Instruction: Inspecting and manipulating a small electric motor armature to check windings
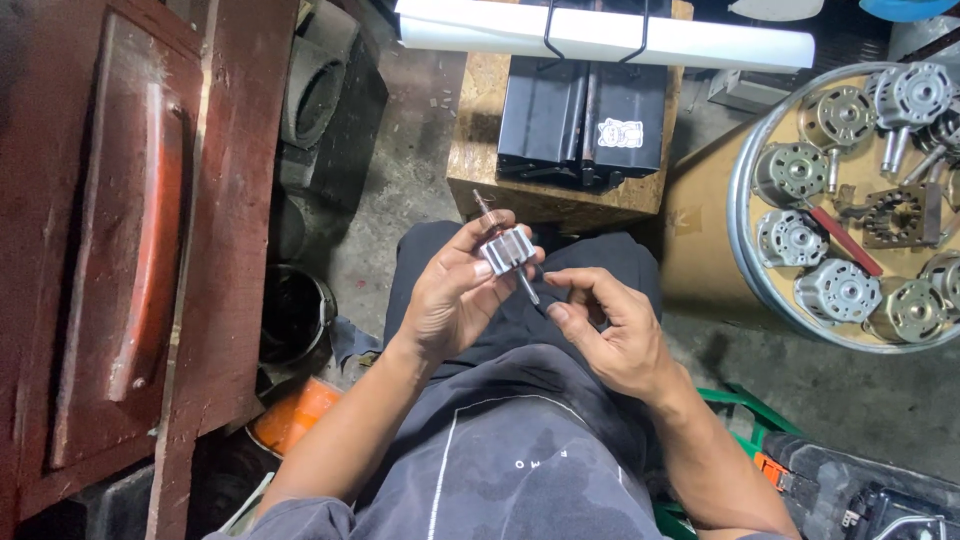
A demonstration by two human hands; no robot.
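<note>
My left hand (455, 300) pinches the small motor rotor (506, 250) by its core above my lap, so both shaft ends stay free; my right hand (610, 330), just beside the rotor, closes fingertips at the lower shaft tip.

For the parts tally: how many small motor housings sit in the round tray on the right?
7, maybe more past the frame edge. In the round tray: top row; left side; bottom.
</note>
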